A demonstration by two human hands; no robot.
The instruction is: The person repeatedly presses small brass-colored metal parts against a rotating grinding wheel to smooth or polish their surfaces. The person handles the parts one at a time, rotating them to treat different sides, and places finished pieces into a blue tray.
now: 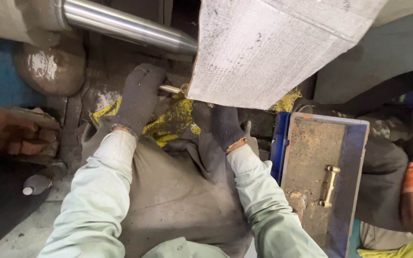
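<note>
While the left hand (139,98) grips the brass fitting (172,89) at centre frame, keep it steady; right hand (223,126) fingers' state is hidden.

Dark grey gloved hands (139,95), pale green sleeves (99,191), yellow rag (173,117), blue tray (279,143), brass fitting (330,185)

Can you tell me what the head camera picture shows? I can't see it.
A person's two gloved hands work under a big grey board: the left hand holds a small brass part, and the right hand rests beside yellow cloth. A shiny steel rod runs above, and a blue tray holds another brass piece.
</note>
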